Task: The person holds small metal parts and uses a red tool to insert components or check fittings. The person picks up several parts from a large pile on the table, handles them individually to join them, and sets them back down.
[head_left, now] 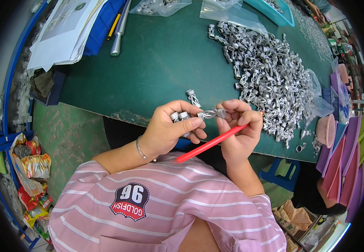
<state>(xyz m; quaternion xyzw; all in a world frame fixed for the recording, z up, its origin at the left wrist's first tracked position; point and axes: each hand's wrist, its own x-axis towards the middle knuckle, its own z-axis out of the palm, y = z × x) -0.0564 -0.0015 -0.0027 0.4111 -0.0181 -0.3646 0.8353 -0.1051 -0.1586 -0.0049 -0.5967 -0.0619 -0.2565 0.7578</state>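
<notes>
My left hand (165,128), with a bracelet at its wrist, is closed around several small silver metal pieces (183,115) with ribbed, ring-like ends. Between both hands lies one such metal piece (209,114) with open twisted bars. The fingertips of my right hand (240,130) pinch its ribbed right end, and my left fingers touch the other end. A thin red rod (211,143) is also held in my right hand, slanting down to the left across the palm. Just beyond my left fingers another metal piece (193,98) rests on the green table (148,63).
A large heap of similar metal pieces (270,71) covers the table's right side, beside plastic bags (316,94). A turquoise tray (280,17) stands at the back. Papers (62,33), a yellow pencil (114,27) and a metal-handled tool (117,44) lie at the left.
</notes>
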